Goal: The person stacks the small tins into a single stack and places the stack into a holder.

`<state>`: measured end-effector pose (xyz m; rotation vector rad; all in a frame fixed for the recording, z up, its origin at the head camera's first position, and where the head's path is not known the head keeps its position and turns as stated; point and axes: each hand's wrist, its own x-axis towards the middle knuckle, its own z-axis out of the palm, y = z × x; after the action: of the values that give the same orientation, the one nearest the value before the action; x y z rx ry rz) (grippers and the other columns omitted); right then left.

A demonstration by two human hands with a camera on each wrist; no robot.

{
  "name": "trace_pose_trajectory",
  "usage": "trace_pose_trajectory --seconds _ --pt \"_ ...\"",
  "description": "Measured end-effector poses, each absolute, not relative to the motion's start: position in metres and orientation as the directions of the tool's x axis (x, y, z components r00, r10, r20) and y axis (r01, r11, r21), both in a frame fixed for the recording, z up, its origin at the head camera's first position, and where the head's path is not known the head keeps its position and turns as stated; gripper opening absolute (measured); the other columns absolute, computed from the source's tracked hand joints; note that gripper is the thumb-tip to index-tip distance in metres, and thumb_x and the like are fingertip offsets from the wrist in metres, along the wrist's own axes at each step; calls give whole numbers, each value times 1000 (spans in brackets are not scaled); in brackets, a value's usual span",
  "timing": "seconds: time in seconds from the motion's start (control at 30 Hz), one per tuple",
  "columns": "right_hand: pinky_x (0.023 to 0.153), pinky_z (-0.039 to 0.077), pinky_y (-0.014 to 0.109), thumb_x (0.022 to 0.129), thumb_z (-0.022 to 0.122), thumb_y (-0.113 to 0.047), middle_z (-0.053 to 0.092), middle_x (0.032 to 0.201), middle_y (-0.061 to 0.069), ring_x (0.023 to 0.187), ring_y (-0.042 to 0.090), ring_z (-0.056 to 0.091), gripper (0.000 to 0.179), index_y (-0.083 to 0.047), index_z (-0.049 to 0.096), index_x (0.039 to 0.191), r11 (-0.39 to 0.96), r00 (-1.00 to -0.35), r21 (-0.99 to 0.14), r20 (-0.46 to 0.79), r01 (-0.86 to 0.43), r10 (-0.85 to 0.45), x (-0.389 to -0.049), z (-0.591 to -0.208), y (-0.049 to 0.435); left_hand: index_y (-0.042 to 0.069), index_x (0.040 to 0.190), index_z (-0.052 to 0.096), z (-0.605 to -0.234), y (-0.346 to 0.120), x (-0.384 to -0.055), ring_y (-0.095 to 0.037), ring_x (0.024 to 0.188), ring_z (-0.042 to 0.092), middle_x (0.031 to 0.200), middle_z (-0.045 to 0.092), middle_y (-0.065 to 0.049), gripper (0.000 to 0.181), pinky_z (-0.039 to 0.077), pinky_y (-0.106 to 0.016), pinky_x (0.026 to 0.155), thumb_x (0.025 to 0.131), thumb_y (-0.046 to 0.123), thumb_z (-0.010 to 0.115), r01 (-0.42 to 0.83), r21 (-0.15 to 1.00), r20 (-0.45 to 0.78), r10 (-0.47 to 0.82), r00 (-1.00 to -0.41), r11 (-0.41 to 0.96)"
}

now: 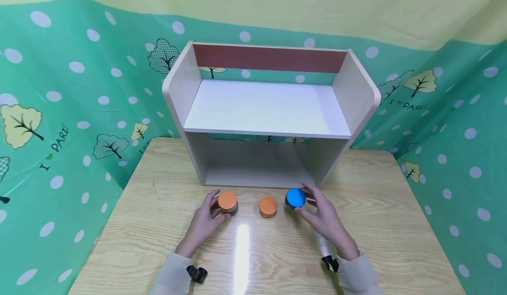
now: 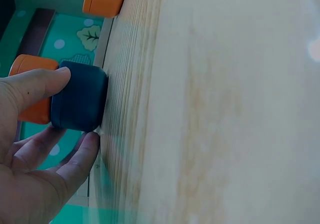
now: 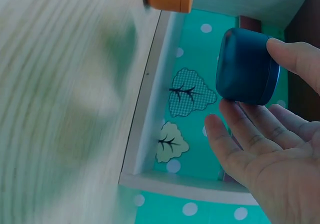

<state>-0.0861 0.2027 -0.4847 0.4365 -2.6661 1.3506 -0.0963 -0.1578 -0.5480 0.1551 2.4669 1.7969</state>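
On the left, a small orange round container (image 1: 227,201) is stacked on a dark blue round container (image 2: 79,96), which stands on the table. My left hand (image 1: 205,220) grips this pair from the side, its thumb on the dark blue container and fingertips at the opposite side. Between thumb and fingers, my right hand (image 1: 322,213) holds another blue round container (image 3: 246,66) with a shiny lid, raised above the tabletop. A second orange container (image 1: 268,207) stands on the table between the two hands.
A white two-level shelf (image 1: 267,110) with a reddish-brown back strip stands just behind the containers, its lower front edge close to them. The wood-grain table (image 1: 293,259) extends to both sides. Green patterned cloth (image 1: 79,110) hangs around the back and sides.
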Motion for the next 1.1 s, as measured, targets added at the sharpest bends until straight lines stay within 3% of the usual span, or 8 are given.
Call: trace_pose_trajectory --seconds 0.77,1.1 --pt "98 53 46 84 82 -5 56 137 13 124 31 56 77 -6 40 148 539 -930 -766 215 -350 -299 -99 -472 181 8 154 33 -547 -159 -97 -33 130 51 144 51 -19 85 48 -41 105 83 3 81 14 960 -26 137 -990 281" --pt "98 53 41 85 81 -6 56 139 14 125 29 56 75 -3 40 147 546 -916 -748 214 -376 -338 -106 -469 169 7 151 39 -545 -159 -96 -30 130 51 144 52 -13 81 48 -39 105 82 4 82 6 960 -34 138 -990 279"
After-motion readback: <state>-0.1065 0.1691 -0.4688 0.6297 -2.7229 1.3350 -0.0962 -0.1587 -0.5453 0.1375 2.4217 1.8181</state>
